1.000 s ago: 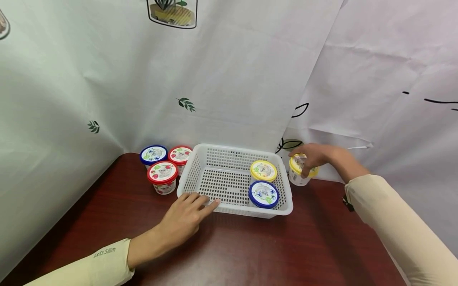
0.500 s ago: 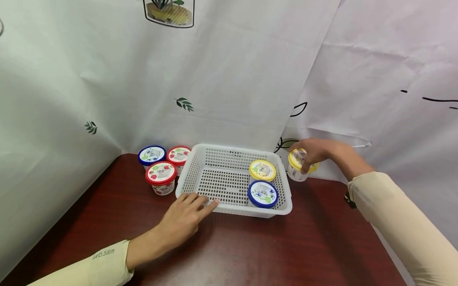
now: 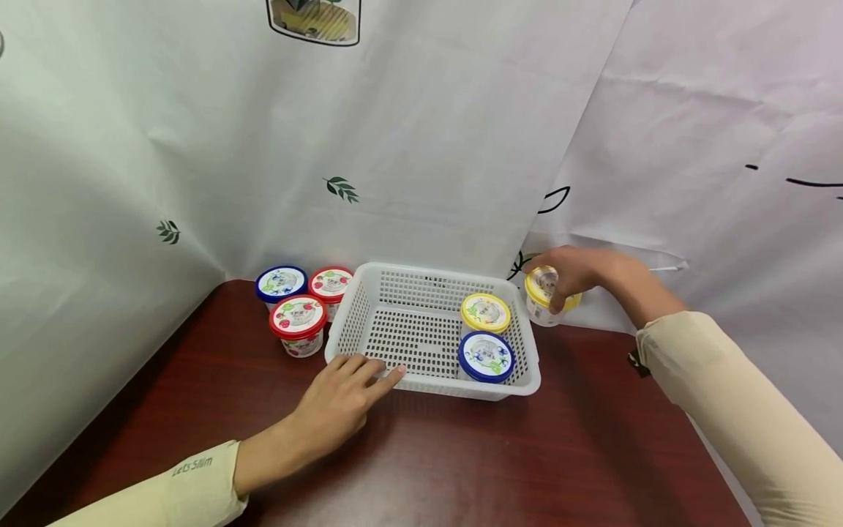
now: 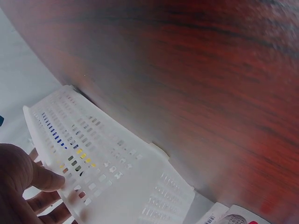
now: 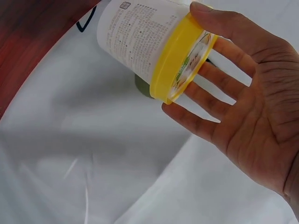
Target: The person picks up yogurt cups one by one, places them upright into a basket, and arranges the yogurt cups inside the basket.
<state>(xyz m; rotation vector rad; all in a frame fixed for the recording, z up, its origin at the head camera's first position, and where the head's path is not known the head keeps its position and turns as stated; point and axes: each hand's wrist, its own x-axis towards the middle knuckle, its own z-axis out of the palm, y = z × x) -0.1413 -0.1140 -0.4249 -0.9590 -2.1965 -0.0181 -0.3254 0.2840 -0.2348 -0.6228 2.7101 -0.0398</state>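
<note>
My right hand (image 3: 579, 272) grips a white tub with a yellow lid (image 3: 544, 313) just right of the basket. In the right wrist view, the thumb and fingertips hold the rim of that lid, and the printed side of the tub (image 5: 138, 39) is visible. My left hand (image 3: 334, 401) holds the front rim of the white plastic basket (image 3: 461, 386), thumb on the outer wall and fingers inside. Within the basket, at its right end, a yellow-lidded tub (image 3: 485, 313) stands behind a blue-lidded tub (image 3: 486, 356).
Left of the basket stand a blue-lidded tub (image 3: 281, 283) and two red-lidded tubs, one in front (image 3: 298, 317) and one behind (image 3: 331, 283). A white printed sheet (image 3: 428, 146) hangs behind the dark red wooden table (image 3: 461, 461).
The right hand and its yellow-lidded tub have risen a little and shifted slightly left toward the basket. The left hand stays on the basket rim.
</note>
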